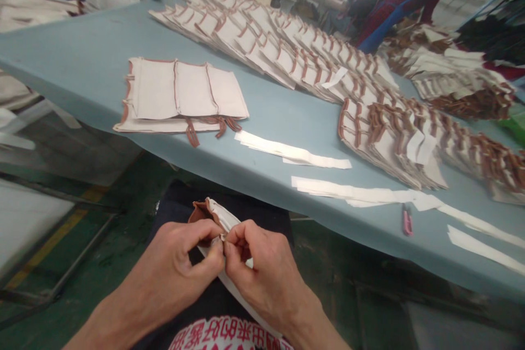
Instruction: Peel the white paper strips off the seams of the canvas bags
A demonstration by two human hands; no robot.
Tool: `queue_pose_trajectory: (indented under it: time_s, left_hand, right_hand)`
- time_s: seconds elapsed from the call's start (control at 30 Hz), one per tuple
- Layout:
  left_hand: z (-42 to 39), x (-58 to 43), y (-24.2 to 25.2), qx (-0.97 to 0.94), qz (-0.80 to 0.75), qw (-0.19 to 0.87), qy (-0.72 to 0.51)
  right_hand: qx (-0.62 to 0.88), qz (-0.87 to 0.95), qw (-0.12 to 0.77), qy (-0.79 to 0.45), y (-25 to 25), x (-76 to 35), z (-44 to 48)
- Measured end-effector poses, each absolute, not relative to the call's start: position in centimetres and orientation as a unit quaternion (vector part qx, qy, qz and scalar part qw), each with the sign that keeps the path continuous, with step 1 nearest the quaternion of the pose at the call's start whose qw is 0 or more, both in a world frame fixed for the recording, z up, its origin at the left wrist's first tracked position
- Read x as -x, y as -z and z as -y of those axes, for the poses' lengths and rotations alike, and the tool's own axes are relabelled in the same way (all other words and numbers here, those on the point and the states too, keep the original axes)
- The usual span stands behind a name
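Observation:
Over my lap, my left hand (191, 254) and my right hand (256, 262) meet with thumbs and fingertips pinched together. Between them is a cream fabric piece (223, 214) with brown binding along its edge. Both hands grip that edge; the exact spot under the fingertips is partly hidden. The piece runs down behind my right hand. Ahead on the table lie two similar cream fabric pieces (156, 87), one on top of the other, with brown seams and loose brown strips at the front edge.
The blue-green table (94, 33) slants across the view. Overlapping rows of brown-edged cream pieces (262, 38) cover its back and right. White strips (295, 153) and a pink thread snipper (407, 221) lie near the front edge. A person in dark red (396, 8) is beyond.

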State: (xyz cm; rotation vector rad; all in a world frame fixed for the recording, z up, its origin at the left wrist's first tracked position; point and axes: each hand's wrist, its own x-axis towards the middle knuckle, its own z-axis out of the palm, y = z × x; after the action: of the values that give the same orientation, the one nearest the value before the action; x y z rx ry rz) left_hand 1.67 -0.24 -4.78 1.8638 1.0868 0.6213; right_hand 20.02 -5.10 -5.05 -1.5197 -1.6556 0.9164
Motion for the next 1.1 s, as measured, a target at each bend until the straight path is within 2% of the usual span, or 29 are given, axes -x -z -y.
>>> queue_pose_trajectory:
  time_s: [0.1,0.27,0.4,0.7,0.87,1.1]
  left_hand:
    - [0.3,-1.9,5.1,-0.714,-0.451,0.475,-0.248]
    - [0.3,-1.5,6.2,-0.618,-0.476,0.582,-0.229]
    - [0.1,-1.0,6.0,-0.605,-0.437,0.635,-0.2]
    - [0.8,-1.3,4.4,-0.677,-0.419,0.563,-0.22]
    - [1.4,-2.2,3.5,-0.688,-0.393,0.558,-0.247]
    - [2.5,-2.1,4.0,-0.663,-0.418,0.575,-0.234]
  right_hand:
    - [0.605,0.612,0.356,-0.364,5.4,-19.7,5.0]
    - [0.61,0.496,0.353,-0.507,5.0,-19.7,4.7]
    - [0.614,0.506,0.351,-0.494,4.6,-20.1,4.8]
    - [0.614,0.599,0.405,-0.317,4.3,-19.7,6.2]
    - [0.622,0.629,0.415,-0.214,3.6,-19.9,7.1]
    - [0.622,0.564,0.409,-0.358,3.2,-20.4,7.3]
